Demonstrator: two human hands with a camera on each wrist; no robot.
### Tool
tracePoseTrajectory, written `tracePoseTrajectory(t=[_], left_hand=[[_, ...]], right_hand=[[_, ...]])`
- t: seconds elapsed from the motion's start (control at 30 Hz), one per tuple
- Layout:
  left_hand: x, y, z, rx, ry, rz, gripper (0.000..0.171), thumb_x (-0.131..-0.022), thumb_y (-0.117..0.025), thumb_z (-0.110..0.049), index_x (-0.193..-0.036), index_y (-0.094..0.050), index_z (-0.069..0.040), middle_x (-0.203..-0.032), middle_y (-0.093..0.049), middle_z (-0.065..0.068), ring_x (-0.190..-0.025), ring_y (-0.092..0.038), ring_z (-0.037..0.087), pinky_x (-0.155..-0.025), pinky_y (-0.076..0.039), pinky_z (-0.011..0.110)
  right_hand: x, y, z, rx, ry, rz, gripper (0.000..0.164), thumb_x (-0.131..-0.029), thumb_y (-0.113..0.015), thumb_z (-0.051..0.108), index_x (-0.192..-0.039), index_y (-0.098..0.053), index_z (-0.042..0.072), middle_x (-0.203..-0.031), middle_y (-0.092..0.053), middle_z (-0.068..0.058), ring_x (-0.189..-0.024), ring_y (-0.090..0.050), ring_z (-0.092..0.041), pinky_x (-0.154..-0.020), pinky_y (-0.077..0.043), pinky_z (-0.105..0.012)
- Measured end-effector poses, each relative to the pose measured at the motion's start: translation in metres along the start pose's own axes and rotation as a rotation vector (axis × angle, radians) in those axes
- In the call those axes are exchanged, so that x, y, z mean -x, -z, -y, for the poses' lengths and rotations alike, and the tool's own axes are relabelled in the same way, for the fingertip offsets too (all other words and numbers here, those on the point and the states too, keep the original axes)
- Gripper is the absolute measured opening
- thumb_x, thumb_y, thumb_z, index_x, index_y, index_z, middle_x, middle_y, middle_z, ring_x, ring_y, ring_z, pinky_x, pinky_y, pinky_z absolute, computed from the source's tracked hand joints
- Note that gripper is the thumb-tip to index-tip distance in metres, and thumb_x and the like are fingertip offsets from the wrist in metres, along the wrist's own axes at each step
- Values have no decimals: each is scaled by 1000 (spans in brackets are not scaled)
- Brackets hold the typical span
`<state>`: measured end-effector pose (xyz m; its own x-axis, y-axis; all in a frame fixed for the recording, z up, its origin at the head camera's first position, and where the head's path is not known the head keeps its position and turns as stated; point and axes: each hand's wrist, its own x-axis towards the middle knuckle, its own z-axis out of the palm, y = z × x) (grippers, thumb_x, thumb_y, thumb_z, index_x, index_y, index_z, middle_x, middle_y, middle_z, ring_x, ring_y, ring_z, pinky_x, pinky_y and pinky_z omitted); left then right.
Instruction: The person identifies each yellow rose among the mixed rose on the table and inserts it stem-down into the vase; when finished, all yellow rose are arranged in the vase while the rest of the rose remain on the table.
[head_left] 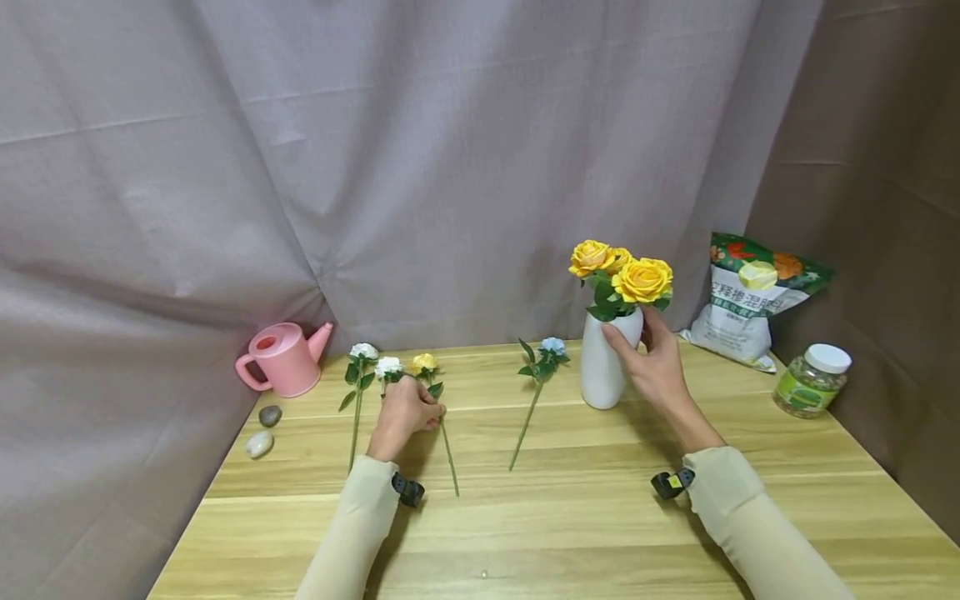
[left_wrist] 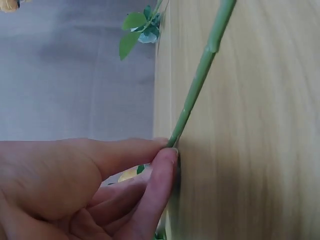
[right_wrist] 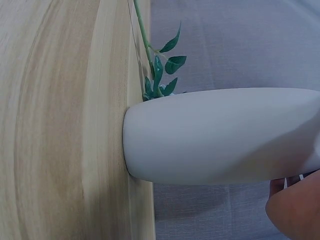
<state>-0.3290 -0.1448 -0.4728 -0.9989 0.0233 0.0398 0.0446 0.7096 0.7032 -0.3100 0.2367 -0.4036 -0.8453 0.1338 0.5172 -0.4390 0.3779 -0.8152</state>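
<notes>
My left hand (head_left: 407, 412) pinches the green stem (left_wrist: 200, 75) of a small yellow flower (head_left: 423, 363) between thumb and fingertip, low over the table. Just left of it lie two white flowers (head_left: 364, 352), one partly hidden by the hand. On the right, my right hand (head_left: 654, 360) grips the upper part of a white vase (head_left: 600, 371), which stands upright on the table and holds several yellow roses (head_left: 642, 280). In the right wrist view only part of that hand shows beside the vase. A light blue flower (head_left: 553, 345) lies between the two hands.
At the left stand a pink watering can (head_left: 285, 358) and two stones, one grey (head_left: 270, 415) and one white (head_left: 259, 444). A printed bag (head_left: 735, 312) and a white-lidded jar (head_left: 810, 383) stand at the right. Grey cloth (head_left: 450, 167) hangs behind the wooden table (head_left: 525, 533).
</notes>
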Motion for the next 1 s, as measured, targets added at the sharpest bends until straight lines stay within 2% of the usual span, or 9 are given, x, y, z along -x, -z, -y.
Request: tracePoseTrajectory(t=[0.2,0.33,0.6,0.73,0.87,1.0], left_hand=[[3,-3,-6,-55,8,-13,14,-80,-85,-15,-84,-75,-6,-65,-73,3,-54,-69,13,-55,-57,27],[3,-5,-11,-41,3,2,20,-80,-83,-11,-95,-74,-3,-69,-73,1,-55,-68,11,-58,-57,28],[0,-6,-12,136,18,30,40,-83,-82,-12,-118,-66,-3,-78,-75,4,-63,-74,20,-54,-57,30],[-2,-1,-16,187,-16,-15,41,-85,-81,-14,-122,-65,-7,-81,-77,4,-65,-74,19,-56,-57,30],[-1,3,-27,255,-46,-71,40,-85,-80,-12,-122,-66,-10,-88,-78,5,-70,-74,15,-60,-58,29],[-1,3,-46,340,-96,-91,35,-87,-75,-6,-121,-68,-10,-93,-77,9,-78,-74,16,-65,-60,29]], right_hand=[[0,0,2,3,-17,4,61,-96,-70,30,-150,-45,18,-145,-55,-12,-121,-55,-7,-101,-47,-26],[0,1,2,8,-19,6,61,-96,-69,30,-151,-44,19,-146,-54,-12,-122,-55,-8,-100,-47,-25],[0,1,1,12,-5,5,61,-96,-69,31,-150,-44,19,-145,-55,-11,-121,-56,-7,-100,-47,-25],[0,-1,1,5,-3,1,61,-96,-69,30,-150,-45,19,-146,-55,-11,-121,-55,-7,-100,-47,-24],[0,-1,0,-1,-3,4,61,-96,-69,30,-150,-44,18,-145,-55,-11,-121,-56,-7,-100,-47,-24],[0,0,0,2,-12,3,62,-96,-69,30,-151,-44,18,-145,-54,-11,-121,-55,-7,-100,-47,-24]])
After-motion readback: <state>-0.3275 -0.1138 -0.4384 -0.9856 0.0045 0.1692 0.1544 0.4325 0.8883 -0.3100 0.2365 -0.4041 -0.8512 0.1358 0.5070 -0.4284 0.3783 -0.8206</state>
